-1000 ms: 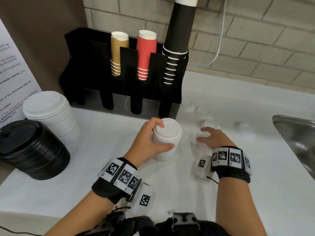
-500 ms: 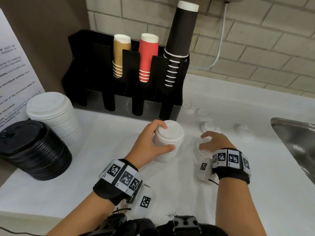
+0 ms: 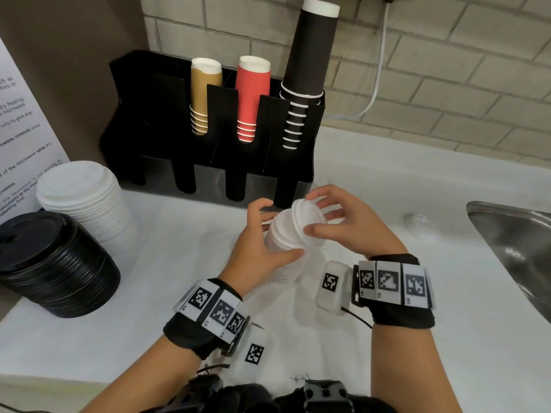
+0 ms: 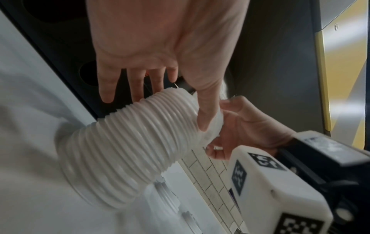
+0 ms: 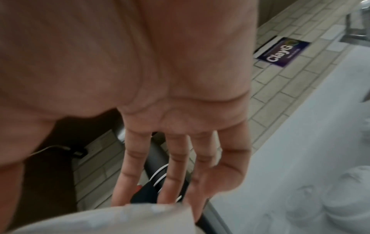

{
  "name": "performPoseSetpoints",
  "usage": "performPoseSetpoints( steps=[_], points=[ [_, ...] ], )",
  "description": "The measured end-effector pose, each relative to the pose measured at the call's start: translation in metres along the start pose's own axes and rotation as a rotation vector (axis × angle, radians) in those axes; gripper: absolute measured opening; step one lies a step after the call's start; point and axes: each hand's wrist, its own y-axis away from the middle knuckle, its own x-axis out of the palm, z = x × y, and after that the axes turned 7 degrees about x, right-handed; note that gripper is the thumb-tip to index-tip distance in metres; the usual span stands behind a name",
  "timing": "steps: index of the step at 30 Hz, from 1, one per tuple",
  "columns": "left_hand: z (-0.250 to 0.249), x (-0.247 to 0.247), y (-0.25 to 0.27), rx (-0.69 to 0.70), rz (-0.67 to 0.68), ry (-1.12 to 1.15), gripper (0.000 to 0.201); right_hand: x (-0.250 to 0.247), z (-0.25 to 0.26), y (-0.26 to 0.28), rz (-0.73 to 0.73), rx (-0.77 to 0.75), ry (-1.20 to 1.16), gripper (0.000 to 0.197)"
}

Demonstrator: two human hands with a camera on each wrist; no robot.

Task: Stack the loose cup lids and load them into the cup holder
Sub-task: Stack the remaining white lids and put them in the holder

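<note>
My left hand [image 3: 275, 231] grips a tall ribbed stack of white lids [image 3: 281, 238] just in front of the black cup holder [image 3: 167, 114]; the stack leans to the right. My right hand [image 3: 320, 214] pinches a short pile of white lids [image 3: 304, 217] by the rim and holds it tilted against the stack's top. The left wrist view shows the stack [image 4: 128, 139] with my left thumb across its upper end and my right hand [image 4: 238, 126] behind it. In the right wrist view my fingers [image 5: 176, 171] reach over a blurred lid [image 5: 100, 220]. One loose lid [image 3: 422, 225] lies to the right on the counter.
The holder has tan [image 3: 204, 96], red [image 3: 252, 96] and black [image 3: 307, 73] cup stacks in its right slots. Large piles of white lids [image 3: 80, 201] and black lids [image 3: 50, 263] stand at the left. A steel sink [image 3: 515, 234] is at the right. More loose lids [image 5: 340, 199] lie on the counter.
My right hand has lifted lids off the counter and carried them left to the top of the stack. The left hand has tilted the stack towards it.
</note>
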Motion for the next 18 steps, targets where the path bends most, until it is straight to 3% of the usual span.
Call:
performPoseSetpoints(
  steps=[8, 18],
  points=[
    [0.002, 0.002, 0.000, -0.021, -0.025, -0.008, 0.120, 0.019, 0.016, -0.006, 0.044, -0.048, 0.193, 0.037],
    [0.001, 0.001, 0.001, -0.014, -0.034, -0.013, 0.118, 0.025, 0.015, -0.009, 0.078, -0.041, 0.311, 0.039]
  ],
)
